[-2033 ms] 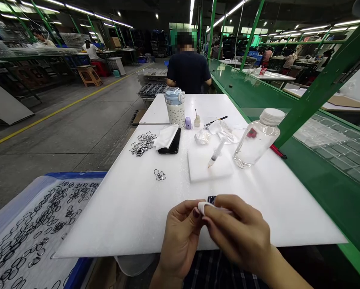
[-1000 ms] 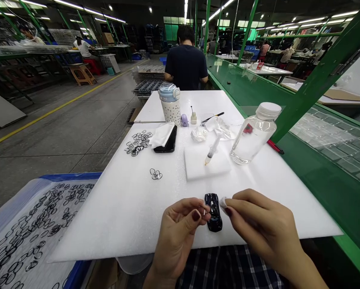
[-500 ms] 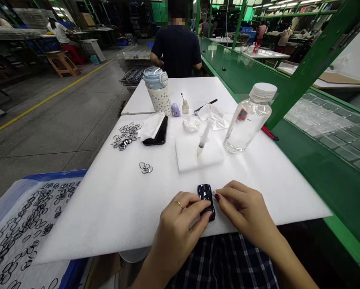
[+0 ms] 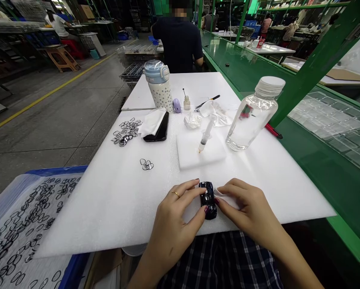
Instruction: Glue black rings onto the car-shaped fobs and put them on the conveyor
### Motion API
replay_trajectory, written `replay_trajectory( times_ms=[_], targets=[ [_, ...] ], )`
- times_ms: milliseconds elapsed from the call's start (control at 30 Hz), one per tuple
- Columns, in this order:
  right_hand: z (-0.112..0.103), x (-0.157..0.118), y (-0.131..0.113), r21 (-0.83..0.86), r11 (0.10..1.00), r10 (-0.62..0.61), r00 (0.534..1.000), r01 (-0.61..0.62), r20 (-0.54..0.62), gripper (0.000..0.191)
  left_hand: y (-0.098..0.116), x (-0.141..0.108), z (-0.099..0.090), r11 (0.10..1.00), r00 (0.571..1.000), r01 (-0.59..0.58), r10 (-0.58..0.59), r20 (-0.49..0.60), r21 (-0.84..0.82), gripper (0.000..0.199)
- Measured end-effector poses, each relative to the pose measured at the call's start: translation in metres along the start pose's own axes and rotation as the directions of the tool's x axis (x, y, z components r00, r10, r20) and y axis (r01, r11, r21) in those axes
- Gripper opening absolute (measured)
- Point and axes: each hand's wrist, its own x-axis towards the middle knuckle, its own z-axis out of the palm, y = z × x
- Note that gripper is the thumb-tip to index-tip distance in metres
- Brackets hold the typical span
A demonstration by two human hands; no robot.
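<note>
A glossy black part (image 4: 208,200), shaped like a small toy car body, rests on the white foam sheet close to the near edge. The fingers and thumb of my left hand (image 4: 178,210) grip it from the left. Pinched in my right hand (image 4: 247,202) is a white cloth (image 4: 229,198), its tip against the part's right side. Beyond them a syringe (image 4: 206,135) with an amber tip leans on a white foam block (image 4: 198,156). Several thin black rings (image 4: 146,164) lie to the left of the block.
A clear bottle (image 4: 252,116) stands right, a dotted tumbler (image 4: 160,88) at the back left. A phone (image 4: 160,132) lies under white cloth beside a pile of black rings (image 4: 126,131). More rings fill a blue-edged tray (image 4: 29,224) below left. A person (image 4: 180,44) sits ahead.
My left fingers have shifted on the black part, uncovering more of its top. More of the white cloth shows in my right hand. The camera view has shifted slightly.
</note>
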Motion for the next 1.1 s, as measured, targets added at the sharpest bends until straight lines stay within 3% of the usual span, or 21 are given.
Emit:
replay_trajectory(
  times_ms=[300, 600, 667, 767, 833, 933, 1000, 1100],
  targets=[
    [0.001, 0.000, 0.002, -0.013, 1.000, 0.028, 1.000, -0.028, 0.006, 0.011, 0.001, 0.000, -0.001, 1.000, 0.999, 0.007, -0.006, 0.042, -0.012, 0.032],
    [0.001, 0.000, 0.002, -0.033, 0.999, 0.001, 1.000, -0.002, -0.016, 0.009, 0.003, 0.004, -0.002, 0.994, 0.988, 0.106, -0.105, 0.113, -0.002, 0.028],
    [0.000, 0.000, 0.002, -0.024, 1.000, -0.018, 1.000, 0.017, -0.018, 0.008, 0.004, 0.006, -0.007, 0.995, 0.982, 0.096, -0.096, 0.164, 0.008, 0.037],
    [0.001, -0.003, 0.004, -0.013, 0.997, -0.079, 0.994, 0.078, -0.080, 0.009, 0.003, 0.012, -0.014, 1.000, 0.940, -0.004, -0.006, 0.341, 0.028, 0.067],
    [0.003, -0.007, 0.005, -0.073, 0.985, -0.170, 0.966, 0.159, -0.193, 0.011, 0.002, 0.015, -0.013, 0.997, 0.921, -0.057, 0.033, 0.389, 0.051, 0.070],
    [0.009, -0.016, 0.007, -0.261, 0.921, -0.366, 0.870, 0.288, -0.331, 0.021, 0.000, 0.015, -0.005, 0.994, 0.962, -0.047, 0.018, 0.272, 0.103, 0.059],
    [0.014, -0.022, 0.007, -0.355, 0.866, -0.466, 0.825, 0.351, -0.320, 0.025, 0.000, 0.013, 0.000, 0.991, 0.980, -0.042, 0.017, 0.196, 0.125, 0.057],
    [0.020, -0.028, 0.005, -0.413, 0.812, -0.530, 0.816, 0.411, -0.230, 0.024, -0.001, 0.009, 0.004, 0.988, 0.984, -0.060, 0.034, 0.175, 0.141, 0.056]
  ],
)
